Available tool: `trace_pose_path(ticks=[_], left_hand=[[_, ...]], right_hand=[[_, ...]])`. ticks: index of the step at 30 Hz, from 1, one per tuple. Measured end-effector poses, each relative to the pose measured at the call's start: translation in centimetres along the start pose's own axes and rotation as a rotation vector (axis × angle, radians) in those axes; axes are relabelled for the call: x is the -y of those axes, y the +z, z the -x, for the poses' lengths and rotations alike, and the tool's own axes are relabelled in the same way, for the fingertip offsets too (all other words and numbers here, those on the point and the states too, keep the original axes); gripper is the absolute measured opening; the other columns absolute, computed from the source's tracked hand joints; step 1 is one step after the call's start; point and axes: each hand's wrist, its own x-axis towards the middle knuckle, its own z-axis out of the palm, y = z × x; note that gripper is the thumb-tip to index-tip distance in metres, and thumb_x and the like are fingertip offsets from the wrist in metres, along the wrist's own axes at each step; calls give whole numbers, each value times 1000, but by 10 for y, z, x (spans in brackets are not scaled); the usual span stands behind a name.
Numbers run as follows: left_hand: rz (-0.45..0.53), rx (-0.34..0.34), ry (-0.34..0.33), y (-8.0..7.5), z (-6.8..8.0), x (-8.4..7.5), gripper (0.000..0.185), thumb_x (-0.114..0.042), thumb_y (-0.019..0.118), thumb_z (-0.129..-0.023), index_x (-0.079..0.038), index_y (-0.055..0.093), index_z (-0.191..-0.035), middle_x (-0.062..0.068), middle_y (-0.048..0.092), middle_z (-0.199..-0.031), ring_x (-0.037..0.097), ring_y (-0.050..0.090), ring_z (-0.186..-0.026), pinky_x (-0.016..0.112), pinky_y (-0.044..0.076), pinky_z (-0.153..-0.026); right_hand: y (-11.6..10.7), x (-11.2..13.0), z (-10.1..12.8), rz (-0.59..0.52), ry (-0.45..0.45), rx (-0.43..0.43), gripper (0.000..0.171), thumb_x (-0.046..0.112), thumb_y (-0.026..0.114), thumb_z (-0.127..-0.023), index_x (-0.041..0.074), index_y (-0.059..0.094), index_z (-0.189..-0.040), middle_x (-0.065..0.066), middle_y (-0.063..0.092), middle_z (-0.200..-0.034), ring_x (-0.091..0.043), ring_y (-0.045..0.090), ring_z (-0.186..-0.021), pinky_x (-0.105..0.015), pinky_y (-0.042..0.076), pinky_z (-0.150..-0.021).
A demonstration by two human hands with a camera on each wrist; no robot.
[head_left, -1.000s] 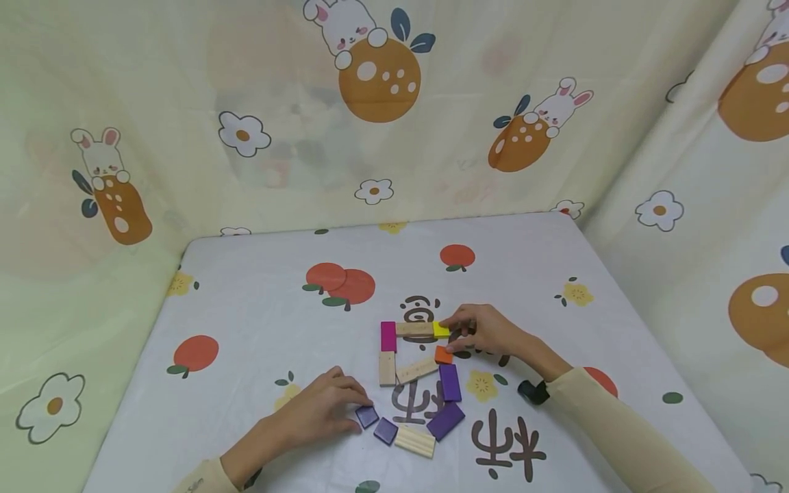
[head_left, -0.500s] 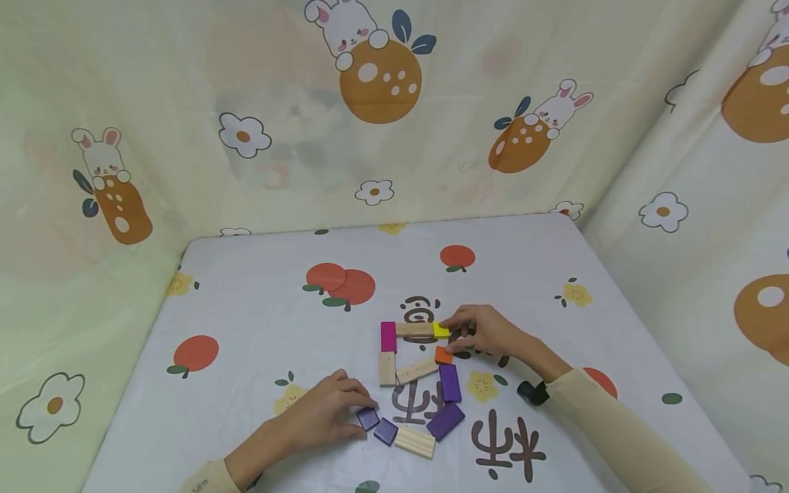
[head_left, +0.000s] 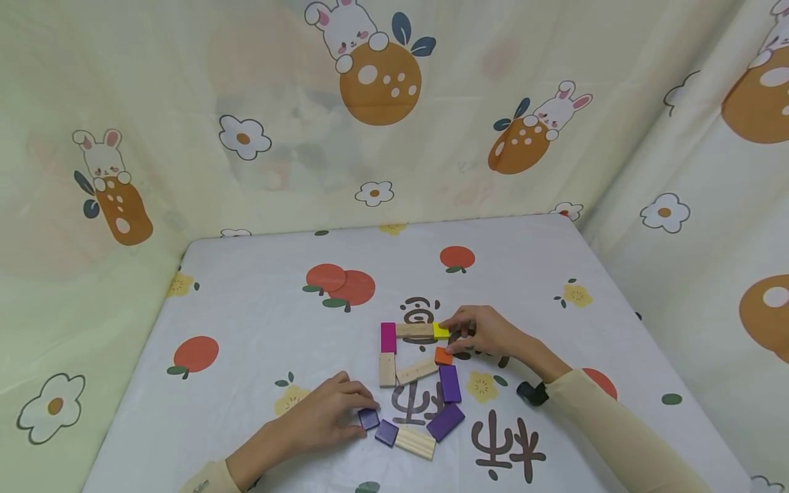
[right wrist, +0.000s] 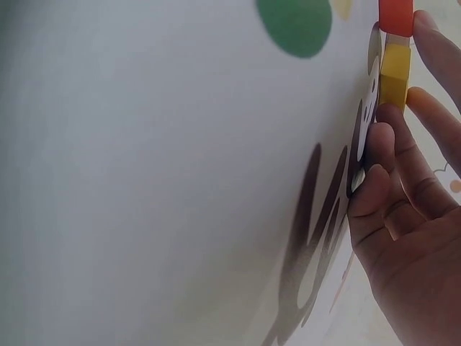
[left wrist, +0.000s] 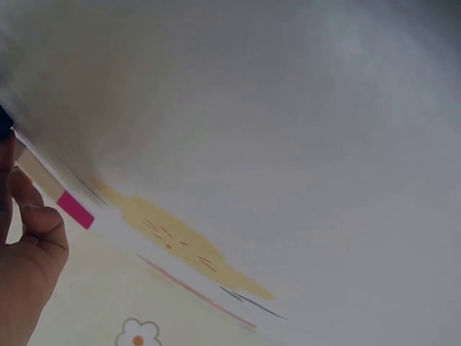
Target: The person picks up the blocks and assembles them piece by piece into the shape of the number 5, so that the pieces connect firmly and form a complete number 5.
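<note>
Little has shifted since a second ago; left hand (head_left: pixel 327 415) crept slightly toward the small dark-purple square block (head_left: pixel 368 418), fingers curled, pinching it on the white printed tablecloth (head_left: pixel 259 329). Beside it: second purple square (head_left: pixel 386 433), plain wooden block (head_left: pixel 416 442). Farther off, right hand (head_left: pixel 487 331) pinches the small yellow block (head_left: pixel 440 331); orange block (head_left: pixel 443 355) lies just below.

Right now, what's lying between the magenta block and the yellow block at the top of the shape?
In the head view, one plain wooden block lies flat between the magenta block and the yellow block, bridging them end to end.
</note>
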Motion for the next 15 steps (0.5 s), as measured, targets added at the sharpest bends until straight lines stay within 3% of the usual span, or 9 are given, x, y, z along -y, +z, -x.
trace_pose_path(ticks=[15], left_hand=[[17, 17, 2, 0, 1, 0, 37, -23, 85, -89, -22, 78, -126, -12, 74, -123, 7, 53, -111, 26, 51, -98]], right_hand=[[-1, 1, -1, 1, 6, -9, 46, 32, 92, -82, 16, 80, -123, 5, 72, -100, -10, 58, -80, -19, 45, -67]])
